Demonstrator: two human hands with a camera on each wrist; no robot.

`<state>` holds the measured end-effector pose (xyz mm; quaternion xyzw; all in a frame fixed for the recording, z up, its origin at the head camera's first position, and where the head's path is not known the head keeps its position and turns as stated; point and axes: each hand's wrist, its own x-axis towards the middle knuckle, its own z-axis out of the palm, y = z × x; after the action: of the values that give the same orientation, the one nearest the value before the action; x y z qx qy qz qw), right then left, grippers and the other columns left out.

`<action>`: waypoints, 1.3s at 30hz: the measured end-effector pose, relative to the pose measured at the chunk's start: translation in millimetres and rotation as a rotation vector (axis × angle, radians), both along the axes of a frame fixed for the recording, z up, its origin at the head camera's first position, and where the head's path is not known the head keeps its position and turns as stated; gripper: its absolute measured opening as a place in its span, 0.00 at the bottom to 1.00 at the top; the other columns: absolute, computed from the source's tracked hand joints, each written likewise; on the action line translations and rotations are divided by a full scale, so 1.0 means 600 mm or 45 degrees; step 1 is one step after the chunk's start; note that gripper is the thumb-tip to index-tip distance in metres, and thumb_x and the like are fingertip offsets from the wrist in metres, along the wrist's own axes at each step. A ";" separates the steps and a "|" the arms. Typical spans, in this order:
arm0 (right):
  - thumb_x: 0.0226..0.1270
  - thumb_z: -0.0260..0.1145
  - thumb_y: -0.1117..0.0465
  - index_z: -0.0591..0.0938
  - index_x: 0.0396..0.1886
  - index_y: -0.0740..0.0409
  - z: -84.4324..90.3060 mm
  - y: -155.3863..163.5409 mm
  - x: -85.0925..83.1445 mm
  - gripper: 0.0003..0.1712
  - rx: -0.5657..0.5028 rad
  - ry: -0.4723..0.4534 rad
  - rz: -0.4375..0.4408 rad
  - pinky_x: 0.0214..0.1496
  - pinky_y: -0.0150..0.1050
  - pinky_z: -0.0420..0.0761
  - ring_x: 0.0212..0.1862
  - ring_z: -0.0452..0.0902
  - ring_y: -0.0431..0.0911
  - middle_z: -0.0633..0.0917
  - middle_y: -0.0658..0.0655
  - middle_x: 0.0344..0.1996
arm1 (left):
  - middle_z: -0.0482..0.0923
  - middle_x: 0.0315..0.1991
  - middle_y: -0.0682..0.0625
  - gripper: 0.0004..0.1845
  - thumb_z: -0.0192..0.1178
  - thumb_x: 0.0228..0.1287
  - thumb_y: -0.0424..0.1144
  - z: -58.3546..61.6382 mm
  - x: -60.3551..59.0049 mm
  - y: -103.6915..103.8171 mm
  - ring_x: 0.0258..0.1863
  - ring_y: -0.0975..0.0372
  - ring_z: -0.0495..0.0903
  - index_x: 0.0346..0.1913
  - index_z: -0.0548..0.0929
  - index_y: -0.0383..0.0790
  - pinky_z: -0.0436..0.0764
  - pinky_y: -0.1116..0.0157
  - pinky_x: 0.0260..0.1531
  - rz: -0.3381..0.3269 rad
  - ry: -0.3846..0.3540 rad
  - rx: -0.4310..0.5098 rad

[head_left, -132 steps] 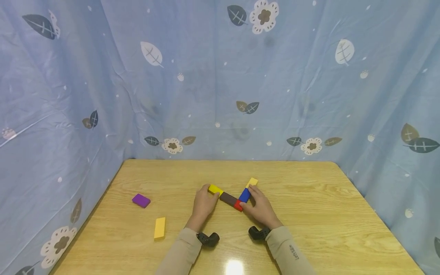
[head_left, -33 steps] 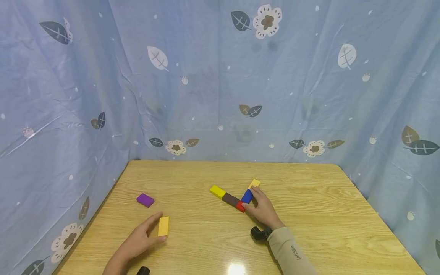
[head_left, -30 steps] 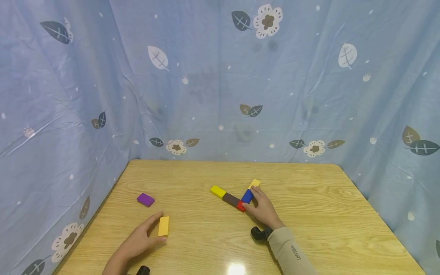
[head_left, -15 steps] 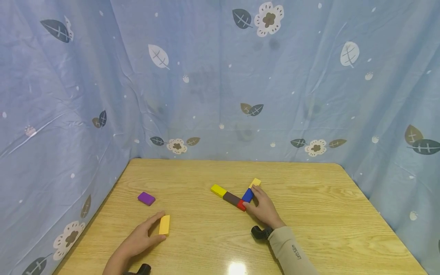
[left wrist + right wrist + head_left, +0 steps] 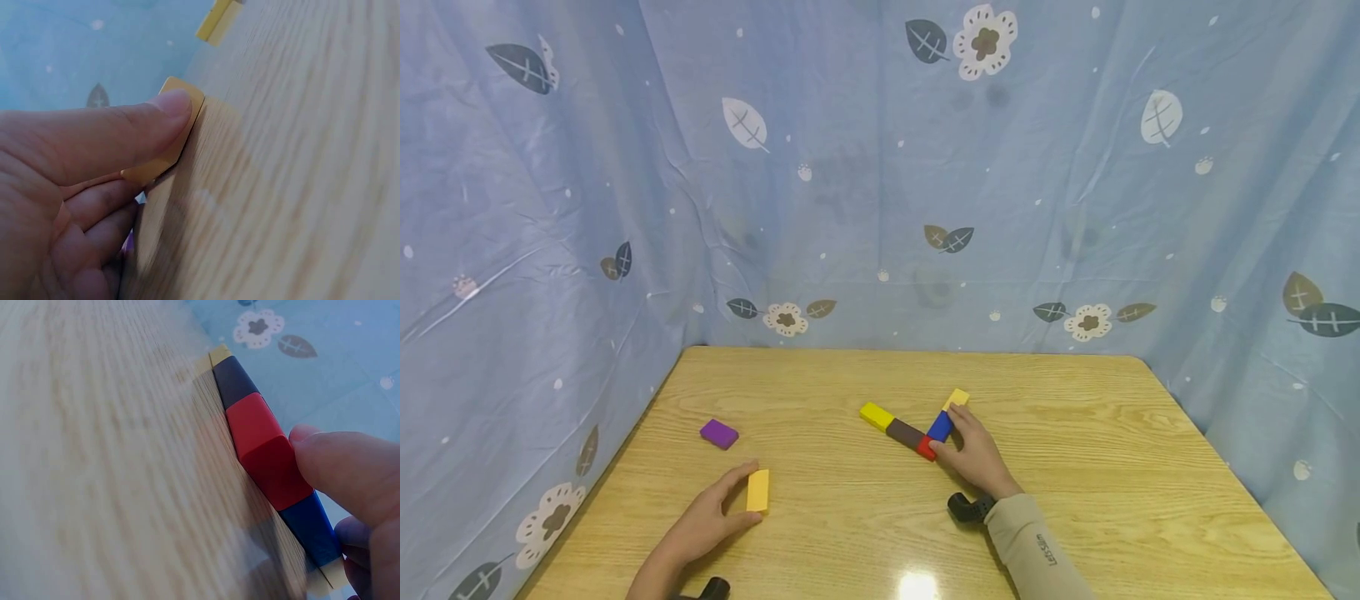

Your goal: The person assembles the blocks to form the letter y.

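Observation:
My left hand [image 5: 703, 521] pinches an orange-yellow block [image 5: 758, 491] by its two short ends; the left wrist view shows the thumb across one end of it. My right hand [image 5: 976, 457] holds the near part of a V of joined blocks. Its thumb touches the red block [image 5: 265, 450] at the corner, and its fingers lie along the blue block [image 5: 940, 427] and the pale yellow block [image 5: 957, 400] beyond it. From the red corner the other leg runs through a dark brown block [image 5: 905, 434] to a bright yellow block [image 5: 877, 417].
A purple block [image 5: 719, 433] lies alone at the left of the wooden table [image 5: 1112, 467], farther back than the left hand. Blue patterned curtains [image 5: 880, 167] enclose the table at the back and sides.
Over the longer span, my left hand has left the bright yellow block and moved left and nearer, onto the orange-yellow block. Its thumb has closed in slightly. The right hand stays put.

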<state>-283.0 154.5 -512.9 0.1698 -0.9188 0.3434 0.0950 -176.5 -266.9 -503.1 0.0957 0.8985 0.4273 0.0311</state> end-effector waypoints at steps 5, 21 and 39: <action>0.61 0.66 0.44 0.66 0.67 0.69 -0.002 0.001 -0.002 0.44 -0.003 -0.007 -0.001 0.69 0.58 0.63 0.70 0.57 0.63 0.65 0.67 0.68 | 0.59 0.70 0.35 0.42 0.66 0.56 0.51 0.002 -0.001 0.004 0.70 0.38 0.54 0.69 0.62 0.37 0.56 0.38 0.66 0.046 0.011 0.007; 0.61 0.66 0.45 0.67 0.66 0.70 0.001 -0.001 0.002 0.43 -0.002 0.021 0.010 0.68 0.59 0.63 0.70 0.57 0.64 0.66 0.68 0.68 | 0.60 0.70 0.35 0.42 0.69 0.53 0.48 0.011 -0.001 0.011 0.67 0.39 0.61 0.69 0.63 0.43 0.65 0.42 0.63 0.143 0.041 0.056; 0.62 0.66 0.45 0.65 0.67 0.69 0.003 0.000 0.000 0.43 -0.023 -0.028 0.005 0.70 0.58 0.62 0.71 0.56 0.62 0.64 0.67 0.69 | 0.61 0.70 0.38 0.41 0.67 0.55 0.49 0.056 -0.028 0.058 0.69 0.40 0.57 0.69 0.63 0.38 0.61 0.42 0.64 -0.077 0.123 0.120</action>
<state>-283.2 154.3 -511.3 0.1667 -0.9163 0.3539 0.0857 -193.3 -232.2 -469.5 0.1448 0.8744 0.4630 -0.0038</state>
